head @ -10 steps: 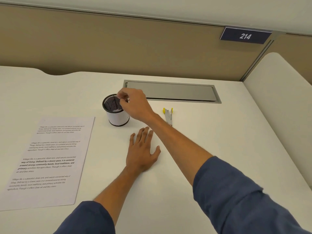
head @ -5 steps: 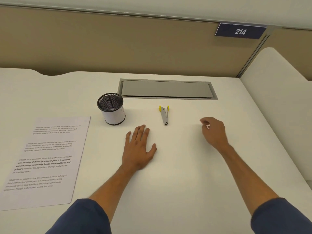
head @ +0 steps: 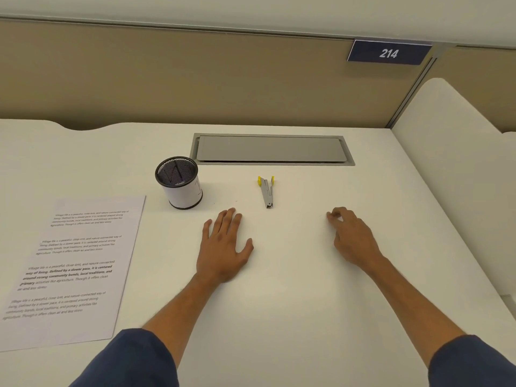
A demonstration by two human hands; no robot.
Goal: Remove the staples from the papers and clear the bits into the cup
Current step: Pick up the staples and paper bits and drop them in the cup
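Observation:
A black mesh cup (head: 178,182) with a white wrap stands upright on the white desk (head: 279,303). To the right of it lies a grey staple remover (head: 267,192) with yellow tabs. A printed paper sheet (head: 75,269) lies flat at the left. My left hand (head: 223,247) rests palm down on the desk just below the cup and remover, fingers straight. My right hand (head: 350,236) is further right, fingers curled, with thumb and fingertips pinching a tiny staple bit at the desk surface. A tiny speck (head: 236,201) lies near my left fingertips.
A grey cable hatch (head: 272,149) is set flush in the desk behind the remover. A beige partition with a "214" sign (head: 388,53) closes the back. A white side panel (head: 452,177) bounds the right edge.
My right hand left the cup rim and swung right past the staple remover, then came down to the desk surface with fingers pinched. My left hand stayed flat.

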